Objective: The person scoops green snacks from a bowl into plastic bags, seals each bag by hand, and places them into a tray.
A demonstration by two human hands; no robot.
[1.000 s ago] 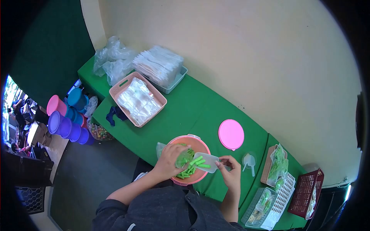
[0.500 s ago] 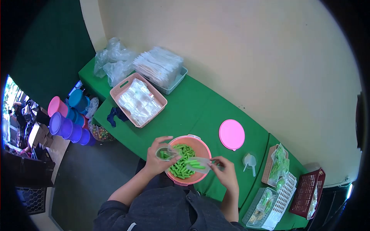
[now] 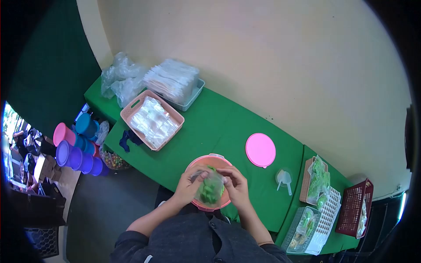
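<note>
A clear plastic bag (image 3: 210, 189) with short green pieces inside is held between my two hands. My left hand (image 3: 188, 187) pinches its upper left edge, thumb against the plastic. On the other side, my right hand (image 3: 237, 187) has fingers and thumb closed on the bag's upper right edge. Both are over a round orange-pink tub (image 3: 224, 161), whose contents are mostly hidden behind the bag and hands. Some green pieces show at its far side.
Right of the tub lie a pink lid (image 3: 260, 150) and a clear cup with a white scoop (image 3: 284, 178). Farther right are baskets (image 3: 290, 240) of bagged items and a maroon crate (image 3: 351, 210). A pink basket (image 3: 126, 115) of plastic bags stands at back left.
My right hand has moved left to the bag; the translucent scoop of green pieces it held is out of sight. My left hand now holds the bag upright, closer to my right hand.
</note>
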